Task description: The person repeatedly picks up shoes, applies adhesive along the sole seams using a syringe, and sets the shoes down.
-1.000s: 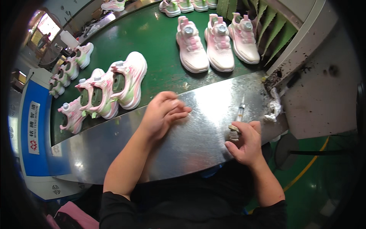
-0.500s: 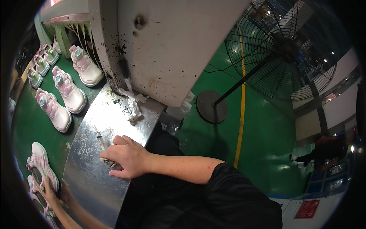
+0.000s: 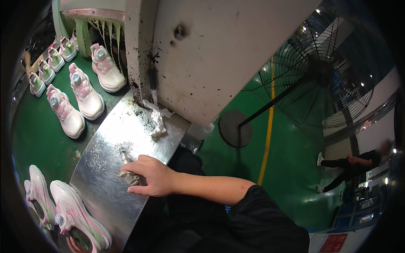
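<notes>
One red rectangular sign (image 3: 336,243) at lower right edge. Right hand (image 3: 152,176) at lower left centre, laid on metal ledge (image 3: 105,168), fingers closed on small syringe-like tool (image 3: 126,162); long axis apparently running toward upper left.

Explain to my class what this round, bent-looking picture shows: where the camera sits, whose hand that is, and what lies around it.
The camera sits on a person's head and looks down through a fisheye lens, which bends straight edges. The right hand rests on a shiny metal ledge, fingers over a small syringe-like tube; whether it grips it is unclear. Only fingertips of the left hand show at the bottom edge, by a pink and white shoe. More shoes lie on a green belt. A crumpled rag lies near a stained machine housing. A fan stands behind.
</notes>
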